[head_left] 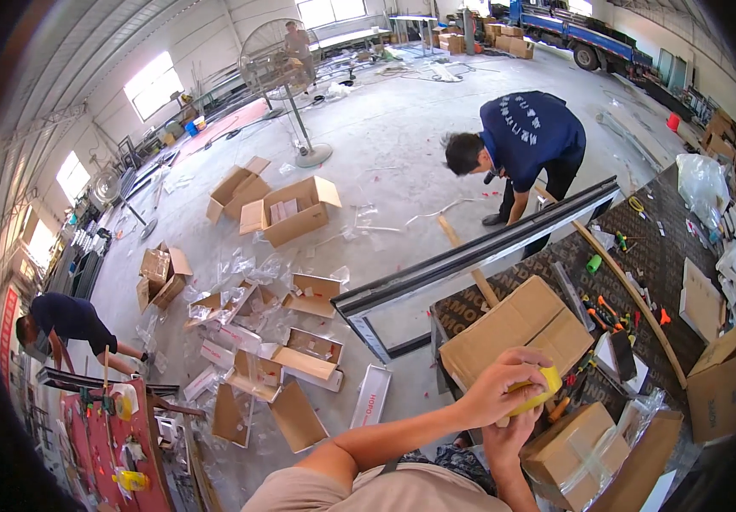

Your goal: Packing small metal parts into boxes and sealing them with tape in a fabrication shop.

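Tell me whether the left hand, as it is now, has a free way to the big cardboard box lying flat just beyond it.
Probably yes: the left hand grips a yellow tape roll right beside the flat cardboard box, nothing between, though its fingers are occupied.

Brown flat carton (517, 328) on the dark table; open brown cartons (291, 209) scattered across the floor.

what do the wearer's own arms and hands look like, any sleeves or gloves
Both forearms are bare, with no gloves, watch or rings visible on the left hand or the right hand. A light beige short-sleeved top covers the shoulder and upper arm; the right arm is only partly in view.
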The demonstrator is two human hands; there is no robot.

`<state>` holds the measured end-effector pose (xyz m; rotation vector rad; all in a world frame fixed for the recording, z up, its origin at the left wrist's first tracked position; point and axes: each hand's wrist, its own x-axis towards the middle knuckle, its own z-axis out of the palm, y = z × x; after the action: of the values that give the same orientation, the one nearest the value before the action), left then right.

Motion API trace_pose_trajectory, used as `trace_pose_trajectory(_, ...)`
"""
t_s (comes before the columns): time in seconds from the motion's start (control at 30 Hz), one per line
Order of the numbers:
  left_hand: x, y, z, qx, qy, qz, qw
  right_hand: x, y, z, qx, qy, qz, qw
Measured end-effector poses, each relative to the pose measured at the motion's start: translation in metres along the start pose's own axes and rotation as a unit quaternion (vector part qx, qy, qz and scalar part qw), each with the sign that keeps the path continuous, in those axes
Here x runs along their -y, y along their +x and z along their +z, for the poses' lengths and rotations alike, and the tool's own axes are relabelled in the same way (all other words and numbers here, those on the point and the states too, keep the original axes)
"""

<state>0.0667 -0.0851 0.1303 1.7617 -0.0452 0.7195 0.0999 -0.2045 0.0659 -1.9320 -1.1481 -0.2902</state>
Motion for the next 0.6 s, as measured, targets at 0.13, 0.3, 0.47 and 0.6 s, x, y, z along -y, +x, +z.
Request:
trace_pose_trajectory(0.13,-0.001,0.030,0.016,0.027,-0.009,-0.012,1.000,-0.013,0.007,-0.025,-0.054,-0.074,-0.012,0.996)
trace_pose_trajectory(0.3,-0.027,0.067,0.028,0.018,-0.187,-0.137,0.973,-0.030,0.001,-0.050,-0.034,0.028,0.122,0.992)
trace_pose_trajectory(0.47,-0.030,0.159,0.022,-0.033,-0.168,-0.143,0.975,-0.034,-0.006,-0.067,0.172,0.364,0.314,0.860)
trace_pose_trajectory(0.6,0.061,0.227,0.033,0.116,-0.087,-0.247,0.958,-0.031,-0.023,-0.061,0.209,0.428,0.321,0.819)
